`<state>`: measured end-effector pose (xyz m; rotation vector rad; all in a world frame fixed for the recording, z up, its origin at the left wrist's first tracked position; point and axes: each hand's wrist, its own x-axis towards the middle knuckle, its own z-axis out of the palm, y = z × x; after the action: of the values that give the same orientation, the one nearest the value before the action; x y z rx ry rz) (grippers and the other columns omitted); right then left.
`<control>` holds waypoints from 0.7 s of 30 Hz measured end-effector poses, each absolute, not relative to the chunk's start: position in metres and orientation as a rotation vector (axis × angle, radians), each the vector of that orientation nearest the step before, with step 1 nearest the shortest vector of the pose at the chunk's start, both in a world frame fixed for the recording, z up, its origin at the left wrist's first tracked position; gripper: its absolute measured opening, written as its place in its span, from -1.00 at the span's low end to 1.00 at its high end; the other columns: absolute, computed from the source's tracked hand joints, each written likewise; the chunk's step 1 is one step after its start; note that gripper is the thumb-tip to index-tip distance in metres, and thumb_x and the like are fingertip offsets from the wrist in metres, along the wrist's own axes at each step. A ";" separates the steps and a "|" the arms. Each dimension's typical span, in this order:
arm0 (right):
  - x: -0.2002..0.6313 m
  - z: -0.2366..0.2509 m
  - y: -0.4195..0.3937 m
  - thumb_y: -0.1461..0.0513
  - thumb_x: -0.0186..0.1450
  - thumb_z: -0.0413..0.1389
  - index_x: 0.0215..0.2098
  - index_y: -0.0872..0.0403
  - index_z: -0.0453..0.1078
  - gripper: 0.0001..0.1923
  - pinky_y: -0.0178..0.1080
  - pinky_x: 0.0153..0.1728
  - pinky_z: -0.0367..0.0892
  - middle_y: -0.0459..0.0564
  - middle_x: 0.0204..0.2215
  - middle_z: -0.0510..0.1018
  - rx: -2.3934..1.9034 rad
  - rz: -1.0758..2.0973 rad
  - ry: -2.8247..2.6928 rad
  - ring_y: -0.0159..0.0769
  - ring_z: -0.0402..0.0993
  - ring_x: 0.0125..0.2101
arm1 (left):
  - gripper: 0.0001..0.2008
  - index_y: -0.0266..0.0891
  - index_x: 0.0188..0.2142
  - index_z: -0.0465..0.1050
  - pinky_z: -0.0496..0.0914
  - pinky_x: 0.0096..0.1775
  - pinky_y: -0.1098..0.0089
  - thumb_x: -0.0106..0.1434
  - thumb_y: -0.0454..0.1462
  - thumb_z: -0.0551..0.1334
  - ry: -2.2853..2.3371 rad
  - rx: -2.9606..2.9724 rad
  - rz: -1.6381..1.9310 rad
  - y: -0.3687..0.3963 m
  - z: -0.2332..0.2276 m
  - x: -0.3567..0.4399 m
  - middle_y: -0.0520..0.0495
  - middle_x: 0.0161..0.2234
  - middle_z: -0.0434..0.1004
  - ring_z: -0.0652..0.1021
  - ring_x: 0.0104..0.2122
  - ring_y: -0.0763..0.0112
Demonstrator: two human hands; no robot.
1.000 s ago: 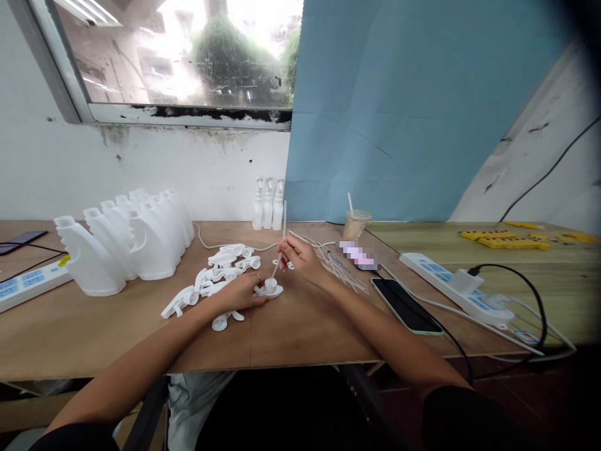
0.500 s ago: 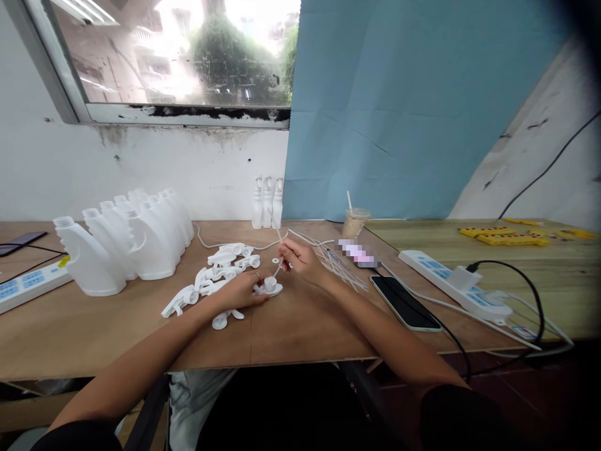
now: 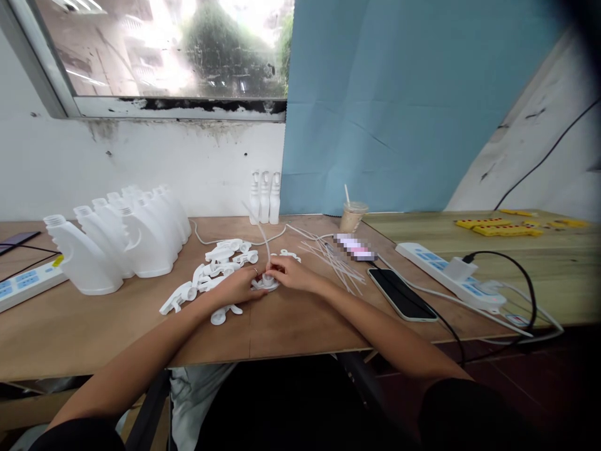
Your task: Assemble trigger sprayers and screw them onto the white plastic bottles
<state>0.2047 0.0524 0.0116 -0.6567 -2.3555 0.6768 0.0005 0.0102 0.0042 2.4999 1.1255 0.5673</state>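
Bare worktop (image 3: 291,332) lies between my hands and the near edge; spray heads (image 3: 213,275) crowd the left. My left hand (image 3: 239,286) pins a white trigger cap (image 3: 267,283) mid-worktop, while my right hand (image 3: 290,274) pinches a thin, curved white tube (image 3: 263,238) at its collar.

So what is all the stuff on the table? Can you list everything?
bottles: a cluster, white, table's left
small spray bottles: three, white, by the wall
trigger heads: a pile, white, middle
thin tubes: a heap, white, right of the hands
cup with straw: one, tan, at the back
phone: one, black, right
power strips: two, white, one at each side
yellow pieces: several, far right
table: one, wooden
left hand: on a trigger head
right hand: holding a tube at that head
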 end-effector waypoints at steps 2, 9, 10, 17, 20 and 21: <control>0.202 0.008 0.051 0.27 0.26 0.08 -0.45 0.11 0.32 -0.88 -0.34 -0.44 0.13 -0.15 -0.56 0.37 -0.701 0.679 -2.346 -0.41 0.26 -0.52 | -0.69 -0.22 -0.09 0.40 0.35 -0.14 0.33 0.18 -0.19 0.26 1.125 2.492 0.583 0.012 0.003 0.000 -0.09 -0.17 0.53 0.50 -0.21 0.27; 0.197 0.007 0.052 0.31 0.20 0.07 -0.48 0.11 0.28 -0.90 -0.35 -0.46 0.08 -0.17 -0.58 0.33 -0.857 0.735 -2.341 -0.41 0.22 -0.52 | -0.72 -0.22 -0.17 0.43 0.34 -0.21 0.36 0.17 -0.13 0.28 1.127 2.474 0.610 0.016 -0.002 0.000 -0.07 -0.25 0.55 0.51 -0.27 0.27; 0.197 0.006 0.052 0.31 0.20 0.08 -0.49 0.11 0.28 -0.89 -0.35 -0.46 0.08 -0.17 -0.58 0.34 -0.871 0.730 -2.336 -0.41 0.22 -0.52 | -0.71 -0.22 -0.16 0.43 0.34 -0.22 0.36 0.17 -0.13 0.28 1.138 2.464 0.608 0.016 -0.002 0.000 -0.07 -0.25 0.55 0.51 -0.27 0.27; 0.208 0.004 0.053 0.24 0.34 0.01 -0.22 0.10 0.37 -0.87 -0.31 -0.33 0.22 -0.10 -0.44 0.43 -0.667 0.531 -2.316 -0.37 0.30 -0.43 | -0.70 -0.21 -0.13 0.37 0.35 -0.23 0.34 0.17 -0.15 0.26 1.266 2.355 0.677 0.013 0.006 0.000 -0.05 -0.30 0.53 0.53 -0.29 0.27; 0.215 0.010 0.051 0.39 0.25 -0.02 0.17 0.06 0.19 -0.49 -0.25 -0.25 0.32 0.07 -0.09 0.43 -0.550 0.342 -2.309 -0.31 0.38 -0.28 | -0.59 -0.18 -0.05 0.21 0.36 -0.28 0.37 0.16 -0.16 0.29 1.174 2.090 0.866 0.015 0.010 -0.004 0.04 -0.40 0.51 0.53 -0.38 0.34; 0.217 0.012 0.050 0.43 0.20 -0.01 0.25 0.03 0.09 -0.35 -0.21 -0.19 0.34 0.13 0.05 0.35 -0.490 0.266 -2.335 -0.27 0.39 -0.18 | -0.56 -0.17 -0.05 0.16 0.36 -0.30 0.39 0.16 -0.15 0.30 1.121 1.995 0.919 0.015 0.012 -0.005 0.07 -0.43 0.50 0.52 -0.41 0.37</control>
<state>0.2167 0.0504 0.0122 -0.4904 -2.3351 0.2664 -0.0053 0.0152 0.0118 1.9948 1.1211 0.9188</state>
